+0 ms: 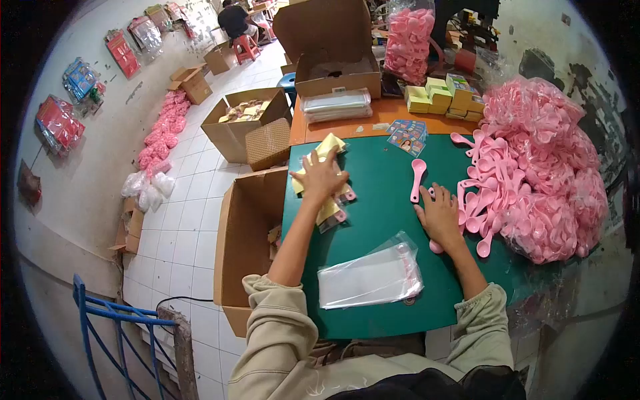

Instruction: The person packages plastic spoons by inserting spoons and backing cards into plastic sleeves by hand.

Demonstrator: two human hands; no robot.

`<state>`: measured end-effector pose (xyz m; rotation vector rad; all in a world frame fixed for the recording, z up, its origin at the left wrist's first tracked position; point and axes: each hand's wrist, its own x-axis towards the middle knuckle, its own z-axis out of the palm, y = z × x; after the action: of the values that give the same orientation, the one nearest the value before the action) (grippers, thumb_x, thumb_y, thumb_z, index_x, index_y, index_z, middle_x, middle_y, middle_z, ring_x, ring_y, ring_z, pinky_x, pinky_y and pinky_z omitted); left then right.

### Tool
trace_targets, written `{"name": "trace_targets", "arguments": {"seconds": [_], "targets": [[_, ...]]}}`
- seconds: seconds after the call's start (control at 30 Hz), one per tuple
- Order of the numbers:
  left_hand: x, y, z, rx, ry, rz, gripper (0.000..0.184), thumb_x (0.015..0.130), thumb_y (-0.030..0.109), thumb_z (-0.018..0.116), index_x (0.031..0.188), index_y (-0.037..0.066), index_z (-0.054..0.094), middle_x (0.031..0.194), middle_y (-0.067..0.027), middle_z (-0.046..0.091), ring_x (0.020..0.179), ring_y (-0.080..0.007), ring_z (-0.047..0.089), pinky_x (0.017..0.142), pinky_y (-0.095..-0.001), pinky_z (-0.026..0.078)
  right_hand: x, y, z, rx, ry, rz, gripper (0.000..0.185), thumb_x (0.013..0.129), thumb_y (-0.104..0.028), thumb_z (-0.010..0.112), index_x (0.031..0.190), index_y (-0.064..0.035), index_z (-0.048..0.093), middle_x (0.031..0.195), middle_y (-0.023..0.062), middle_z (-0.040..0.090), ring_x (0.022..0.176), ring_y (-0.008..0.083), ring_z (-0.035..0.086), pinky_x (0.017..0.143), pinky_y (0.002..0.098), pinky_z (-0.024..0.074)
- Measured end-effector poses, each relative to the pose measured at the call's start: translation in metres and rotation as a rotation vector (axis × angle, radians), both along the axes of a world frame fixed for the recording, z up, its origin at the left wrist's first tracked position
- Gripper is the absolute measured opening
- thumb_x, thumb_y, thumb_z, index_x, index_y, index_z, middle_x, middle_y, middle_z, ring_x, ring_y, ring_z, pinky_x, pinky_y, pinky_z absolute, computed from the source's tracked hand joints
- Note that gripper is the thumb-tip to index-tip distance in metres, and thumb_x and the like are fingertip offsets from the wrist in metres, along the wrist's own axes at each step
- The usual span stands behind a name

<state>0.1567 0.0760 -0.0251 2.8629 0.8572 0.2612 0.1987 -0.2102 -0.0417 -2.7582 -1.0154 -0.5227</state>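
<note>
My left hand (321, 179) lies spread over several clear packets with yellow cards (331, 144) and pink spoon handles (341, 216) at the table's left edge. Across the green table, my right hand (440, 219) is curled over a pink spoon (436, 247); its handle end pokes out past the fingertips and its bowl shows by the palm. Just left of those fingers, another pink spoon (418, 179) lies alone. Between my forearms rests a stack of clear plastic bags (367, 277). Loose pink spoons (490, 193) are heaped to the right of my right hand.
Large bags of pink spoons (553, 173) fill the table's right side. Behind are small yellow boxes (437, 97), printed cards (407, 136), more clear bags (335, 107) and an open carton (333, 70). Another carton (230, 253) stands against the left edge. A person (233, 20) sits far back.
</note>
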Motion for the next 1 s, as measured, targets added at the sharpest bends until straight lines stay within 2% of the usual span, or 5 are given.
{"name": "trace_targets", "arguments": {"seconds": [0.27,0.5,0.57,0.73,1.0], "targets": [[-0.082,0.069,-0.002,-0.142,-0.354,-0.232,0.062,0.068,0.018,0.065,0.125,0.031,0.046,0.112,-0.0143,0.054,0.100,-0.0371,0.055,0.082,-0.0464,0.049,0.000,-0.002,-0.002,0.031,0.039,0.003,0.048,0.083,-0.033,0.059,0.123,-0.0099,0.049,0.127,0.0179,0.045,0.117,0.0326,0.041,0.095,0.0527,0.0324],[-0.142,0.158,-0.057,-0.254,-0.367,-0.105,0.064,0.065,0.007,0.063,0.127,0.016,0.050,0.121,-0.0177,0.053,0.113,-0.0328,0.050,0.096,-0.0390,0.042,0.002,-0.003,-0.005,0.035,0.044,0.009,0.048,0.083,-0.031,0.059,0.125,-0.0102,0.048,0.127,0.0181,0.046,0.116,0.0328,0.042,0.096,0.0522,0.0325],[-0.157,0.176,-0.070,0.091,-0.268,-0.157,0.059,0.069,0.016,0.066,0.126,0.014,0.050,0.125,-0.0197,0.049,0.115,-0.0347,0.048,0.098,-0.0406,0.040,0.004,-0.003,-0.007,0.038,0.041,0.012,0.048,0.083,-0.031,0.059,0.125,-0.0102,0.047,0.127,0.0180,0.046,0.116,0.0329,0.042,0.096,0.0517,0.0327],[-0.165,0.176,-0.070,-0.068,-0.151,-0.033,0.051,0.077,0.031,0.067,0.124,0.019,0.053,0.135,-0.0246,0.036,0.122,-0.0422,0.038,0.100,-0.0448,0.036,0.004,-0.003,-0.002,0.071,0.038,0.034,0.045,0.082,-0.026,0.060,0.122,-0.0080,0.048,0.124,0.0181,0.047,0.115,0.0333,0.043,0.095,0.0483,0.0341],[-0.144,-0.025,0.038,-0.460,-0.267,-0.432,0.021,0.084,0.019,0.063,0.092,0.000,0.061,0.092,-0.0142,0.057,0.079,-0.0223,0.062,0.067,-0.0318,0.052,0.015,-0.009,0.000,0.249,0.151,0.102,0.036,0.082,-0.008,0.056,0.117,-0.0001,0.051,0.113,0.0182,0.051,0.104,0.0338,0.049,0.091,0.0426,0.0387]]}}
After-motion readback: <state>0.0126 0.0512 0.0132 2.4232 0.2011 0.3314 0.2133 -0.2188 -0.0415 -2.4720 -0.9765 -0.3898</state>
